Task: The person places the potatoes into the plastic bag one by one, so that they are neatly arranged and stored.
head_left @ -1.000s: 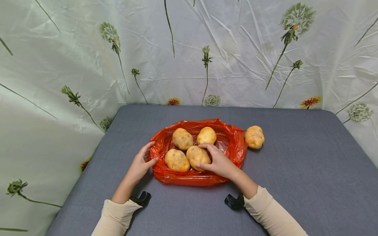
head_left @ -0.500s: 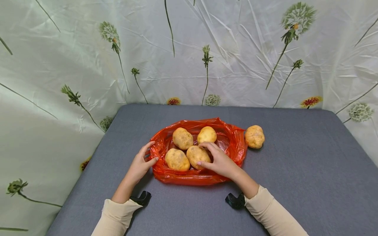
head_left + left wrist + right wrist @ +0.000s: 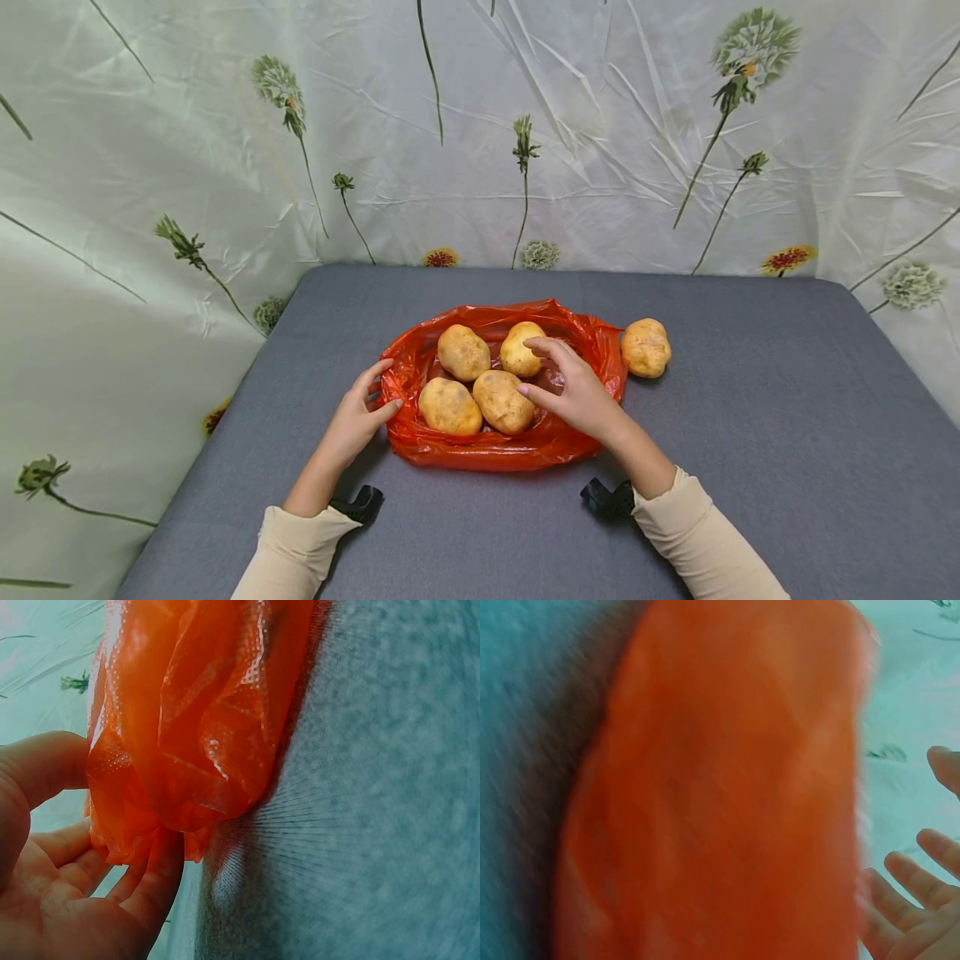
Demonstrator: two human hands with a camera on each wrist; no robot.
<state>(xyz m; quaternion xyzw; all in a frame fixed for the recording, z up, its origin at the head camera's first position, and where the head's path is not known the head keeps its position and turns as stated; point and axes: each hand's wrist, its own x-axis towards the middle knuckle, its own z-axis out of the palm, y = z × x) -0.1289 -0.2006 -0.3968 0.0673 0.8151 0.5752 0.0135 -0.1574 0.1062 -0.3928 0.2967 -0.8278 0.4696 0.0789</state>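
A red plastic bag (image 3: 480, 457) lies with its mouth spread open on the table, several potatoes inside it. My left hand (image 3: 360, 419) holds the bag's left end, thumb at the near side and fingers reaching round the edge; the left wrist view shows the fingers (image 3: 161, 874) partly behind the plastic. Over the bag's right part hovers my right hand (image 3: 581, 396), thumb and fingers spread apart with nothing between them. Its thumb is close by the front right potato (image 3: 501, 402), and its index finger overlaps the back right potato (image 3: 517, 348). The right wrist view is blurred.
Another potato (image 3: 646, 347) rests on the table just outside the bag's right end. The grey cloth-covered table (image 3: 750, 417) meets a white flower-print curtain (image 3: 600, 150) at the back and left. Black wrist devices (image 3: 363, 505) sit below both wrists.
My right hand has let go of the front right potato and lifted away to the right. The left hand and the potatoes have stayed in place.
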